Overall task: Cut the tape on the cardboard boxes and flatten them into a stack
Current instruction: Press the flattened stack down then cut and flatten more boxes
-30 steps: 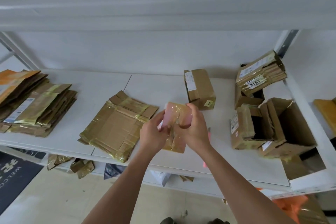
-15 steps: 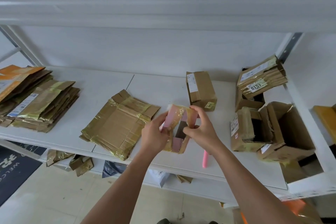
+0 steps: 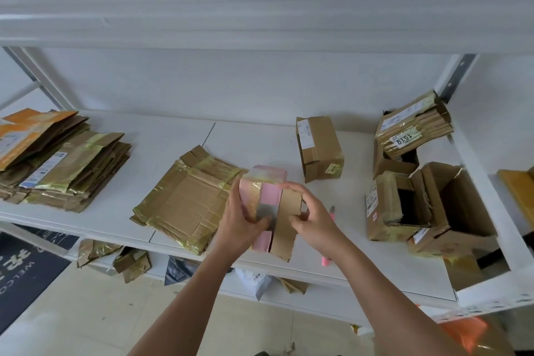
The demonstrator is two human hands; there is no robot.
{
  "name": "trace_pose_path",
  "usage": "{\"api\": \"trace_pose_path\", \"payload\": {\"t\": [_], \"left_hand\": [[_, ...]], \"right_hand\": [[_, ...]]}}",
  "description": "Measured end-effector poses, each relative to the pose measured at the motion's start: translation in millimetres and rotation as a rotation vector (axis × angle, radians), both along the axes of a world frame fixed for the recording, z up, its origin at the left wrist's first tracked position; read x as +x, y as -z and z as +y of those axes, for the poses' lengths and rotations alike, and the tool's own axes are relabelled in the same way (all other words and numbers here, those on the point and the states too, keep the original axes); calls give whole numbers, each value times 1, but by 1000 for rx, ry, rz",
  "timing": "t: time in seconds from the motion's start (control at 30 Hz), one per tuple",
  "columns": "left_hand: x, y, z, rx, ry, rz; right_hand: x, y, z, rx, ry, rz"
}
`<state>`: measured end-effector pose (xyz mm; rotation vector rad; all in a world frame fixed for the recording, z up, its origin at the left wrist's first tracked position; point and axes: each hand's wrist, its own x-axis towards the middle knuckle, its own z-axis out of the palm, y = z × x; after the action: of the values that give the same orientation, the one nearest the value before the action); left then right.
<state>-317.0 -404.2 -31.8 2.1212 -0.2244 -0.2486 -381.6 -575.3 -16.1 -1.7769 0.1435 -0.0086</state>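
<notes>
- My left hand grips the small pink box from its left side, fingers curled around it, and holds it above the front of the white shelf.
- My right hand pinches the brown cardboard flap of this box, which hangs open to the right.
- Just left of the box lies a flattened stack with shiny tape.
- A bigger pile of flat boxes lies at the far left of the shelf.
- A closed brown box stands behind my hands.
- Several opened boxes are at the right.
- A pink cutter lies on the shelf, mostly hidden under my right wrist.
</notes>
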Motion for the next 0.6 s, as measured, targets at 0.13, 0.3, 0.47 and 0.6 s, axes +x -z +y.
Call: {"api": "trace_pose_path", "payload": {"t": [0.13,0.3,0.47,0.6], "left_hand": [[-9,1,-5,-12,-102,-54],[-6,-4,-6,-111,-87,8],[3,-15,-9,-139,8,20],[8,-23,-14,-118,145,72]], "right_hand": [[1,4,-10,-54,-33,14],[7,2,-29,-228,10,-81],[11,0,-40,-684,-3,-180],[18,-4,-40,-893,16,-126]]}}
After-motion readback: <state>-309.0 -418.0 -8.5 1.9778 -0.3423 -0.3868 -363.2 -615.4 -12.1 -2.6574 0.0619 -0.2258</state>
